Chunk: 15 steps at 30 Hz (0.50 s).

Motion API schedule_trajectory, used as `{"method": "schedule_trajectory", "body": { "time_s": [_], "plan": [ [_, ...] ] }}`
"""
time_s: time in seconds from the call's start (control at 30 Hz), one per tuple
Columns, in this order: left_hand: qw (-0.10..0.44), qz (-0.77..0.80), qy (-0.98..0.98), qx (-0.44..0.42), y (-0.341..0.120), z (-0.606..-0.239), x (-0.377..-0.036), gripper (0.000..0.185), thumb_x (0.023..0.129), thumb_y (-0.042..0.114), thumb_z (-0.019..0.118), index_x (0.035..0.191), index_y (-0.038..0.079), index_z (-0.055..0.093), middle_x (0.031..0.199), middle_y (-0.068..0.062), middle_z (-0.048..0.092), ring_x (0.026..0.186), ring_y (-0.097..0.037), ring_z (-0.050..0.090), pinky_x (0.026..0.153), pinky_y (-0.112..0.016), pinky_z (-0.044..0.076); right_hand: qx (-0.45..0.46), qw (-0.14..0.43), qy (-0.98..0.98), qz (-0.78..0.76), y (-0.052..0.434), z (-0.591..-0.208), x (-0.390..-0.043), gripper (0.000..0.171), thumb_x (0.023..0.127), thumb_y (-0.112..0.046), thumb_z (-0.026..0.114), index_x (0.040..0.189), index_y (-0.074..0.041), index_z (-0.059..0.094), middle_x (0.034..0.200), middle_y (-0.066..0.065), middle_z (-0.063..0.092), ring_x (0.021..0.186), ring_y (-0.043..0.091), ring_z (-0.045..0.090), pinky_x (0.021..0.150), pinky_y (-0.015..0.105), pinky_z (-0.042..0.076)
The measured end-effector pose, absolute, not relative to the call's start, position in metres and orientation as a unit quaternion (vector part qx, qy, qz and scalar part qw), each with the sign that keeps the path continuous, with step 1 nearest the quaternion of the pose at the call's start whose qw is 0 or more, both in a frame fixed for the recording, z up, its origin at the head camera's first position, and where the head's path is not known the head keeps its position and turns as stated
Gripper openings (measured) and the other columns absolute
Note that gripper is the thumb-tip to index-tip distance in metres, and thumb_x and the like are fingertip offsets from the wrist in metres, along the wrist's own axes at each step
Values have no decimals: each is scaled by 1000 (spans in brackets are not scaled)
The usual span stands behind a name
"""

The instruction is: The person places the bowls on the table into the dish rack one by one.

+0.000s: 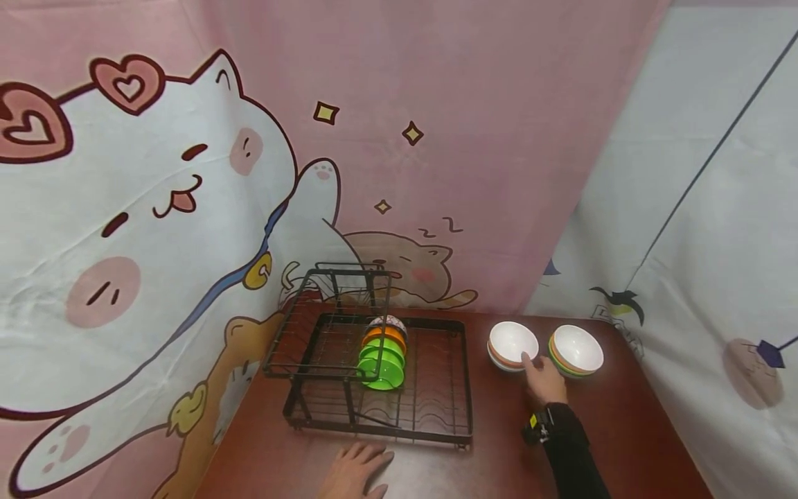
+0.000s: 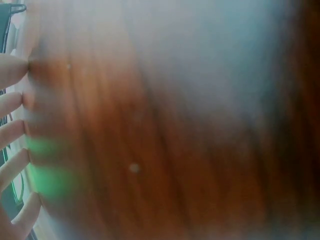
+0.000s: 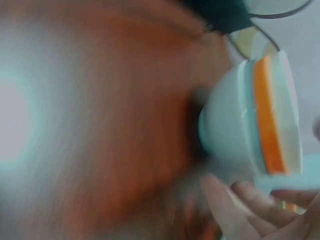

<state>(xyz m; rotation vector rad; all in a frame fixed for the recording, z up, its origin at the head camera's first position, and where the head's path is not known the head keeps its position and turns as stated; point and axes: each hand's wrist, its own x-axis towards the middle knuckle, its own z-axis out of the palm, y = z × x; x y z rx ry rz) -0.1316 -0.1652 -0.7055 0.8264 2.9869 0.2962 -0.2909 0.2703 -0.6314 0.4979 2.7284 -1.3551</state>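
Observation:
My right hand (image 1: 541, 378) reaches between two stacks of bowls on the brown table (image 1: 623, 430). Its fingers are fairly straight, and one fingertip touches the near rim of the left stack (image 1: 512, 344), which is white on top with orange bands. The right stack (image 1: 576, 350) is white above green and orange. The blurred right wrist view shows the banded stack (image 3: 250, 125) just beyond my fingers (image 3: 240, 200). My left hand (image 1: 358, 471) lies flat on the table with fingers (image 2: 11, 132) spread, in front of the black wire dish rack (image 1: 436, 416).
In the rack, green bowls (image 1: 382, 364), an orange bowl (image 1: 384, 335) and a patterned one stand on edge. A raised wire shelf (image 1: 312, 339) forms the rack's left part. Cartoon cat curtains hang close behind and on both sides.

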Motion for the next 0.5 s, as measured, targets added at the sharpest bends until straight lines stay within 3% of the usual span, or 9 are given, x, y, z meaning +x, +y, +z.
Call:
{"method": "schedule_trajectory", "body": {
  "time_s": [0.13,0.23,0.33,0.5],
  "plan": [
    [22,90,960,266,-164,-707,-132,50,83,60,43,129,41,42,120,12,49,105,-22,48,77,-52,39,198,68,791,-575,265,-632,-311,91,83,-58,42,138,7,10,116,33,35,72,35,63,64,43,52],
    [49,91,958,267,-161,-708,-131,49,84,62,39,129,42,40,121,12,48,105,-22,48,78,-52,40,214,70,789,-572,265,-635,-313,75,86,-39,44,134,11,14,107,32,39,61,31,64,60,40,52],
    [65,93,957,266,-160,-705,-132,49,84,61,38,129,41,41,122,12,47,107,-22,47,78,-51,40,215,61,816,-533,263,-635,-311,62,84,-25,42,128,14,22,99,29,44,58,27,64,58,37,53],
    [42,86,964,249,-160,-700,-130,49,83,59,44,128,40,44,121,11,48,107,-21,47,81,-51,39,196,51,834,-513,259,-634,-300,61,83,-26,40,130,11,23,102,30,45,63,27,64,60,37,53]
  ]
}}
